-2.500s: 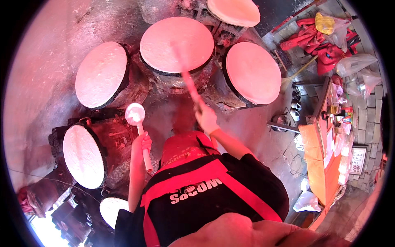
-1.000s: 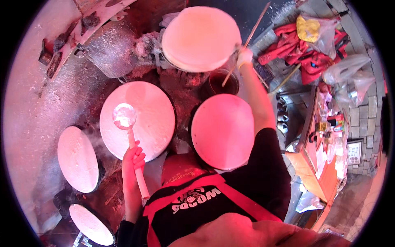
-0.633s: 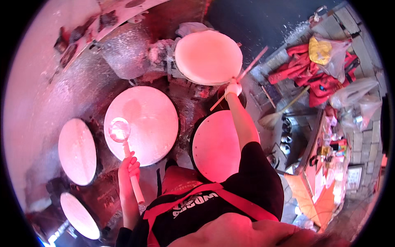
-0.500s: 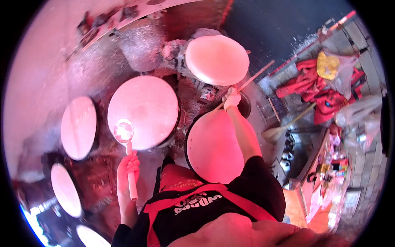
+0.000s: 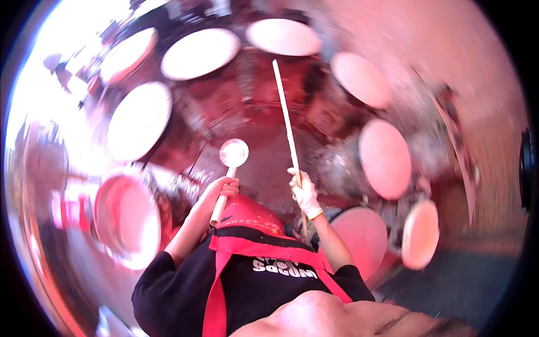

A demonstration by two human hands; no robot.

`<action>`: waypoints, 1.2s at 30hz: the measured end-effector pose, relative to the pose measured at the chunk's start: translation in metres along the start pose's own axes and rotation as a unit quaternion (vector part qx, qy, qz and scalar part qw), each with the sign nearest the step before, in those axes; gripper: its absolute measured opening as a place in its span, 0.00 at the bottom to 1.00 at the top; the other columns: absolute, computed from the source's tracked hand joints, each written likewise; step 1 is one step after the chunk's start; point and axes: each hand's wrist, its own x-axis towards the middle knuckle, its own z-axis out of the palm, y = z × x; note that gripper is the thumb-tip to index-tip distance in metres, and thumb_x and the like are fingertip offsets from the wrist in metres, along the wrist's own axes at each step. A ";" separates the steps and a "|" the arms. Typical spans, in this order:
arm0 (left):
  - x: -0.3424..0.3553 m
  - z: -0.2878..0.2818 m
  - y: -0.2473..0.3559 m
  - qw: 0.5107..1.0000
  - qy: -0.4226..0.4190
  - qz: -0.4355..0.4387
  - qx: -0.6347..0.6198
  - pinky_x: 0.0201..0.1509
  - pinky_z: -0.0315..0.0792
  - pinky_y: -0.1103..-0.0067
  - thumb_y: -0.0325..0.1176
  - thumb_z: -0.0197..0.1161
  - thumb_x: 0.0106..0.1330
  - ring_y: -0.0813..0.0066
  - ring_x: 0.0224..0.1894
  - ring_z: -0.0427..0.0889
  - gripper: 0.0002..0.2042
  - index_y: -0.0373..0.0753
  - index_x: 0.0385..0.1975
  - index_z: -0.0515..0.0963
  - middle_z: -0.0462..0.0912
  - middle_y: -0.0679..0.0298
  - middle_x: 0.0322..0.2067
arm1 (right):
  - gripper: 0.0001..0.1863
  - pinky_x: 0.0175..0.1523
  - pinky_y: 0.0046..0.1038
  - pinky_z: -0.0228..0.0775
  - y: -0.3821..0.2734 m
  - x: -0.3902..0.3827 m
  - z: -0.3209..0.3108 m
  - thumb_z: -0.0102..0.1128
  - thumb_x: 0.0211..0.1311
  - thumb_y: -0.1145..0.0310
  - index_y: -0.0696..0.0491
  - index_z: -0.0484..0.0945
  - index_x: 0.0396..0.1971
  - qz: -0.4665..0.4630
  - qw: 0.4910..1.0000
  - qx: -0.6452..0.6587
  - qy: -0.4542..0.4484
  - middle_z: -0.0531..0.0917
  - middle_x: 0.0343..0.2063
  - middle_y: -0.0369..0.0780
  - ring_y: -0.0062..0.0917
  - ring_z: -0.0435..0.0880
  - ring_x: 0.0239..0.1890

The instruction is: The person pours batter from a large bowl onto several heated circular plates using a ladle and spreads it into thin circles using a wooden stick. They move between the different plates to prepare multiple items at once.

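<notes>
My left hand (image 5: 223, 189) is wrapped round the pale handle of a ladle (image 5: 234, 153), held bowl outward in front of my body. Whether the shiny ladle bowl contains anything I cannot tell. My right hand (image 5: 305, 195), in a white glove, grips a long thin wooden stick (image 5: 284, 109) near its lower part, with most of its length pointing away from me. Both tools are held in the air, apart from each other. Near my right forearm lies a round pinkish griddle (image 5: 359, 238). A large round basin (image 5: 100, 210) with pale contents stands left of my left arm.
Several pale round griddle tops stand in an arc, among them a far left one (image 5: 200, 53), a far middle one (image 5: 283, 37) and a right one (image 5: 385, 159). A smaller round disc (image 5: 420, 235) is at the right. Bright light fills the left edge; motion blurs the surroundings.
The whole view has swung left, bringing the basin into sight. My right hand has left the griddle it was over, and the stick now points away from me. The ladle stays in my left hand.
</notes>
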 end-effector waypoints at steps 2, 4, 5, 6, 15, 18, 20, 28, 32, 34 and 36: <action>-0.050 -0.062 0.020 0.994 0.009 0.099 -0.051 0.12 0.55 0.91 0.24 0.50 0.65 0.89 0.15 0.59 0.05 0.34 0.27 0.64 0.61 0.71 0.19 | 0.23 0.33 0.15 0.71 -0.006 0.008 0.055 0.52 0.60 0.76 0.51 0.70 0.58 -0.093 0.983 -0.153 -0.045 0.76 0.35 0.36 0.13 0.75 0.32; -0.070 -0.097 0.049 0.962 0.037 0.270 -0.034 0.12 0.54 0.91 0.22 0.50 0.63 0.89 0.14 0.59 0.06 0.36 0.24 0.62 0.61 0.71 0.18 | 0.24 0.35 0.18 0.71 -0.029 0.052 0.101 0.53 0.61 0.74 0.53 0.68 0.59 -0.253 0.916 -0.250 -0.186 0.79 0.35 0.37 0.14 0.76 0.30; -0.090 -0.129 0.052 0.931 0.098 0.350 -0.012 0.12 0.54 0.90 0.22 0.49 0.61 0.89 0.14 0.59 0.06 0.36 0.24 0.62 0.62 0.71 0.18 | 0.23 0.36 0.19 0.71 -0.058 0.043 0.135 0.51 0.63 0.70 0.54 0.67 0.60 -0.007 0.924 -0.224 -0.309 0.80 0.30 0.36 0.15 0.76 0.27; -0.107 -0.151 0.055 0.898 0.162 0.409 0.016 0.12 0.54 0.90 0.21 0.49 0.60 0.89 0.14 0.58 0.05 0.37 0.24 0.62 0.62 0.70 0.18 | 0.23 0.28 0.19 0.68 -0.054 0.049 0.161 0.48 0.66 0.67 0.50 0.65 0.62 0.036 0.900 -0.209 -0.381 0.78 0.24 0.34 0.14 0.71 0.20; -0.235 -0.364 0.084 0.737 0.408 0.528 -0.110 0.11 0.58 0.85 0.26 0.49 0.65 0.83 0.13 0.62 0.08 0.31 0.33 0.58 0.64 0.64 0.20 | 0.24 0.13 0.22 0.56 -0.050 0.052 0.512 0.42 0.69 0.56 0.41 0.58 0.64 0.281 0.743 -0.303 -0.526 0.70 0.16 0.34 0.16 0.65 0.10; -0.263 -0.383 0.111 0.751 0.442 0.485 -0.067 0.11 0.60 0.83 0.29 0.51 0.66 0.81 0.13 0.62 0.09 0.32 0.35 0.59 0.64 0.64 0.21 | 0.22 0.13 0.26 0.59 -0.023 0.049 0.598 0.43 0.69 0.58 0.43 0.62 0.61 0.154 0.705 -0.371 -0.584 0.71 0.16 0.36 0.20 0.67 0.10; -0.276 -0.395 0.145 0.725 0.486 0.487 -0.013 0.12 0.64 0.79 0.29 0.50 0.65 0.75 0.14 0.70 0.10 0.29 0.38 0.61 0.69 0.60 0.21 | 0.23 0.22 0.33 0.66 -0.014 0.052 0.626 0.42 0.67 0.60 0.46 0.61 0.61 0.060 0.649 -0.421 -0.631 0.75 0.18 0.42 0.28 0.74 0.16; -0.279 -0.511 0.328 0.344 0.769 0.284 0.458 0.26 0.77 0.67 0.31 0.42 0.68 0.58 0.25 0.83 0.14 0.27 0.48 0.62 0.80 0.46 0.26 | 0.25 0.18 0.26 0.63 -0.125 0.048 0.548 0.38 0.69 0.59 0.39 0.56 0.66 0.301 0.635 -0.528 -0.478 0.72 0.18 0.36 0.20 0.69 0.14; -0.253 -0.526 0.338 0.437 0.755 0.185 0.453 0.27 0.78 0.66 0.28 0.45 0.66 0.59 0.30 0.84 0.16 0.28 0.51 0.60 0.81 0.48 0.29 | 0.26 0.14 0.21 0.58 -0.086 0.050 0.562 0.40 0.69 0.60 0.35 0.55 0.67 0.346 0.670 -0.398 -0.522 0.68 0.17 0.32 0.14 0.63 0.12; -0.215 -0.527 0.329 0.571 0.679 0.182 0.424 0.19 0.73 0.74 0.26 0.48 0.65 0.68 0.23 0.81 0.14 0.32 0.48 0.60 0.78 0.53 0.25 | 0.27 0.15 0.20 0.58 -0.059 0.054 0.553 0.42 0.69 0.60 0.34 0.54 0.67 0.315 0.669 -0.404 -0.538 0.67 0.16 0.32 0.15 0.62 0.12; -0.197 -0.515 0.320 0.714 0.577 0.203 0.343 0.14 0.69 0.79 0.25 0.49 0.64 0.74 0.18 0.77 0.11 0.34 0.45 0.60 0.75 0.58 0.21 | 0.26 0.14 0.18 0.53 -0.043 0.055 0.538 0.42 0.70 0.59 0.32 0.55 0.67 0.248 0.669 -0.434 -0.550 0.66 0.15 0.31 0.14 0.60 0.11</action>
